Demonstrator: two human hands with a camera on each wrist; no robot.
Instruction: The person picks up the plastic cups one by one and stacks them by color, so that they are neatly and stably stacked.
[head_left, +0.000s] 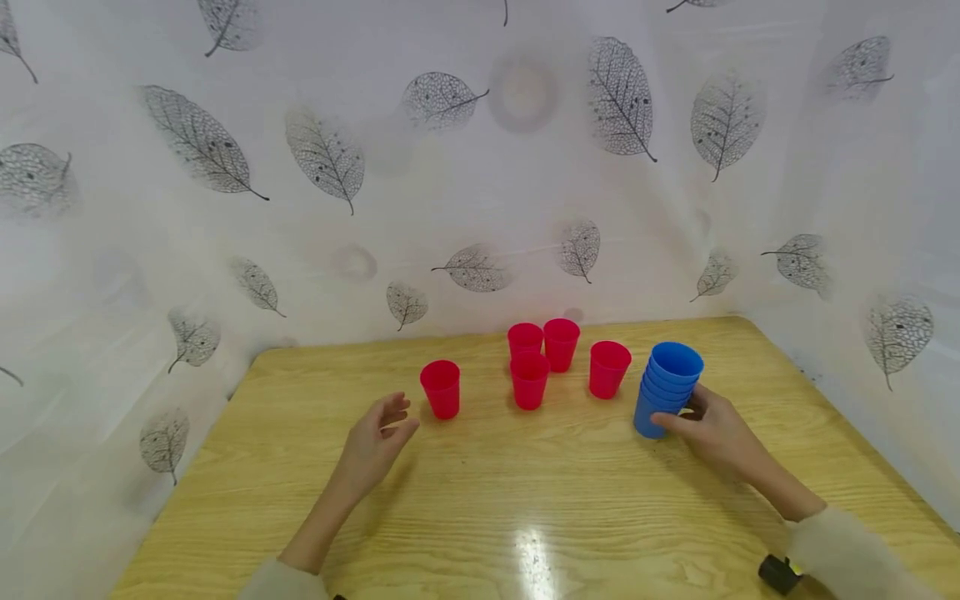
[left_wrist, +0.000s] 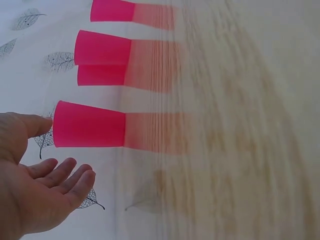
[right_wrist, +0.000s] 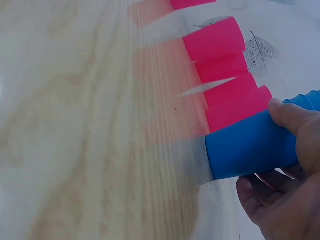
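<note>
My right hand (head_left: 716, 429) grips a stack of several nested blue cups (head_left: 663, 392), thumb on the near side and fingers behind. In the right wrist view the bottom blue cup (right_wrist: 255, 147) is right at the wooden surface, rims pointing up. At the left, my left hand (head_left: 378, 437) hovers with loosely bent fingers beside a single red cup (head_left: 441, 390), holding nothing. The left wrist view shows this red cup (left_wrist: 90, 125) just beyond the thumb and fingertips. Between the hands stand more upright red cups: a close group of three (head_left: 529, 383) and a lone red cup (head_left: 608, 371) next to the blue stack.
The light wooden table (head_left: 480, 475) has its far edge against a white leaf-printed sheet (head_left: 480, 200), which also hangs along both sides. A small black object (head_left: 780, 573) is by the right sleeve (head_left: 855, 554).
</note>
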